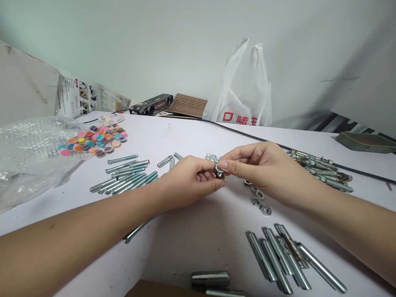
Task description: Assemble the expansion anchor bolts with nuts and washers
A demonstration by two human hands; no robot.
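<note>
White tabletop [192,136] against a pale wall. Left hand [188,181] closed around a long bolt [136,231], shaft running back under the wrist. Right hand [262,169], fingers [224,165] pinched on a small washer [219,168] at the bolt's tip, mid-table. Loose nuts [258,202] just beside the right wrist. Bolt pile [126,177] at left, metal sleeves [284,260] near the front edge, assembled anchors [321,173] at right. Clear bag [93,142] holds coloured discs. White plastic bag [244,95] at the wall bears red characters, partly readable "口味". Green tray [365,142] far right, contents not visible.
</note>
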